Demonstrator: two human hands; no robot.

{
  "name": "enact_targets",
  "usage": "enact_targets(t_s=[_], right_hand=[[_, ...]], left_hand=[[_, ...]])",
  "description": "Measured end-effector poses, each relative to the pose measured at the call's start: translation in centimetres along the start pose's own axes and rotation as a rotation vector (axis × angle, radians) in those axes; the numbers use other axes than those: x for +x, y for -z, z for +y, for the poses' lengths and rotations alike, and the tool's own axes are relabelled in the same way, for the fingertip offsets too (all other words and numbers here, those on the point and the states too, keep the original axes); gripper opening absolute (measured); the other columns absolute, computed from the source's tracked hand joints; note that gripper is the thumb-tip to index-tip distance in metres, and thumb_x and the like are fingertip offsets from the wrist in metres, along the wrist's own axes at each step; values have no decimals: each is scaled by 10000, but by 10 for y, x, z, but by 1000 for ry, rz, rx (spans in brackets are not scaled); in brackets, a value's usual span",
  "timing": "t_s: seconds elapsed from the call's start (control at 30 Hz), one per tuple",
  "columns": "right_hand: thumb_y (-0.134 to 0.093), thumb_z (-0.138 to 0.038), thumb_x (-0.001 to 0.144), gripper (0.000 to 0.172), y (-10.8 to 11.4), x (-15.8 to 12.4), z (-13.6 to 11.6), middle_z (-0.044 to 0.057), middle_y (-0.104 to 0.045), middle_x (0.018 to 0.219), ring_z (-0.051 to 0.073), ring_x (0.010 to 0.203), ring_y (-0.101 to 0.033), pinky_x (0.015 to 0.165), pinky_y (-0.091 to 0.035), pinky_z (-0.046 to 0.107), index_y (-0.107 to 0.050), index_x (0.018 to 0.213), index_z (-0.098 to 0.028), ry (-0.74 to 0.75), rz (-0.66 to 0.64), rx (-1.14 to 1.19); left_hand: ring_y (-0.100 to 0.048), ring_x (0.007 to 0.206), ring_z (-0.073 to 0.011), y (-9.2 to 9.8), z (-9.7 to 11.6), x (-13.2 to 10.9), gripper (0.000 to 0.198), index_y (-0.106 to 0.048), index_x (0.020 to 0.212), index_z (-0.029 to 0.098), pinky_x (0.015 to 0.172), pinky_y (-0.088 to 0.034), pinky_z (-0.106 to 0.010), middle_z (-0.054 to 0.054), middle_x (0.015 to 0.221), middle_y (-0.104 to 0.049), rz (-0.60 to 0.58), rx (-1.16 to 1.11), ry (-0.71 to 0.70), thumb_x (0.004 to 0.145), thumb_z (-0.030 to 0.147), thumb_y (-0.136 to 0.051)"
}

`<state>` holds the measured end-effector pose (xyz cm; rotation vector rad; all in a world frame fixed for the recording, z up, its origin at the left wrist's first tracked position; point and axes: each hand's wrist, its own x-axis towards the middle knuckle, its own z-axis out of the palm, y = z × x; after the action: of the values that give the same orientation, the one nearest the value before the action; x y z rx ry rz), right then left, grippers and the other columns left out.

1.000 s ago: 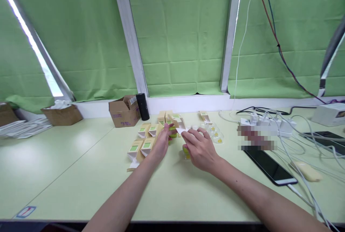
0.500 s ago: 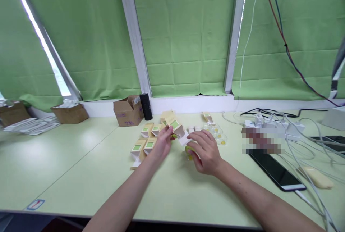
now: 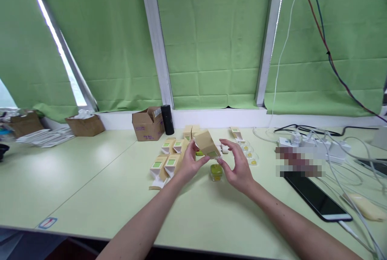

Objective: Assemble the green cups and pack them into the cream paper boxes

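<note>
My left hand (image 3: 190, 162) grips a small beige cardboard box (image 3: 207, 143) with a green label, held tilted above the table. Beside its right end is my right hand (image 3: 237, 167), thumb and fingers apart; the thumb tip is at the box's white flap, and I cannot tell whether it presses on it. Just below the hands a small clear jar with a green lid (image 3: 216, 172) stands on the table. To the left are several similar boxes (image 3: 171, 162) with green labels and white flaps folded out. Another green lid shows partly behind my left hand.
Behind the right hand lie clear plastic packs with yellow spots (image 3: 250, 155) and an opened beige box (image 3: 236, 132). A brown carton (image 3: 147, 125) and black cylinder (image 3: 167, 119) stand at the back. Rightward are a phone (image 3: 316, 195), a power strip (image 3: 314, 145) and tangled white cables.
My right hand has let go of the green-lidded jar, which now stands on the table, and has opened beside the box. The box in my left hand has turned, showing a plain beige side.
</note>
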<state>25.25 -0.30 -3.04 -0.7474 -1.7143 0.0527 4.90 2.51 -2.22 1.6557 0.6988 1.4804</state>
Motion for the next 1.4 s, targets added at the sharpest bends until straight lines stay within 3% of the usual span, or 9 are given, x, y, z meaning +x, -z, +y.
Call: enact_targets(t_s=[0.1,0.27,0.6,0.8,0.9,1.0,1.13,1.3,1.4], right_hand=[[-629,-207,923,631,0,0,-1,125,-601,1409,347,1301,-555,1049,-520,577,-440,1517,-303,18,-30,-11],[-578,-95,867,637,0,1,1,114,-593,1357,343,1294,-536,1073,-494,583,-491,1463,-304,119,-35,-48],[-553,-66,890,532,0,-2,10,117,-545,1259,313,1163,-574,909,-550,507,-520,1362,-309,283,92,-107],[-580,-52,882,494,2,0,12,118,-539,1322,320,1234,-566,980,-535,551,-560,1298,-317,369,154,-132],[-634,-94,869,502,4,3,5,131,-547,1417,354,1368,-521,1103,-470,627,-544,1316,-305,289,159,-33],[-713,-184,871,516,4,4,0,128,-600,1436,355,1392,-544,1162,-445,626,-536,1344,-293,65,134,176],[-802,-334,870,493,-1,5,-1,115,-707,1269,314,1215,-665,1046,-565,510,-593,1311,-264,-281,172,434],[-828,-456,855,518,-4,9,1,129,-729,1268,302,1194,-692,1031,-583,498,-622,1282,-246,-408,158,649],[-842,-500,831,613,-5,10,0,130,-761,1207,309,1129,-729,940,-627,504,-565,1323,-258,-477,153,700]], left_hand=[[-581,1308,-298,-3,4,-3,655,-548,1312,254,1113,-458,-459,-117,1372,-635,-35,51,-55,766,336,-901],[-408,1490,-322,-5,12,-6,453,-607,1192,277,1245,-286,-574,-106,1432,-627,-66,316,-283,813,203,-844],[-411,1466,-320,-7,1,-7,544,-473,1363,280,1217,-346,-584,-135,1505,-512,89,584,-492,883,238,-725],[-420,1442,-322,-6,1,-7,480,-466,1349,266,1205,-355,-591,-137,1480,-531,96,702,-592,918,225,-674],[-424,1449,-327,-5,-1,-7,516,-444,1368,264,1205,-358,-610,-145,1478,-527,94,666,-600,913,197,-678],[-431,1470,-329,-5,-5,-8,576,-404,1410,269,1209,-374,-610,-160,1524,-478,61,542,-529,915,201,-691],[-400,1505,-316,-4,-6,-10,610,-358,1448,296,1231,-364,-600,-158,1568,-422,37,411,-430,942,225,-691],[-422,1485,-308,-4,-3,-11,564,-365,1450,285,1231,-372,-597,-164,1565,-414,-2,379,-429,972,241,-661],[-451,1469,-306,-5,0,-12,511,-409,1427,279,1215,-408,-582,-162,1544,-427,-32,385,-438,979,231,-650]])
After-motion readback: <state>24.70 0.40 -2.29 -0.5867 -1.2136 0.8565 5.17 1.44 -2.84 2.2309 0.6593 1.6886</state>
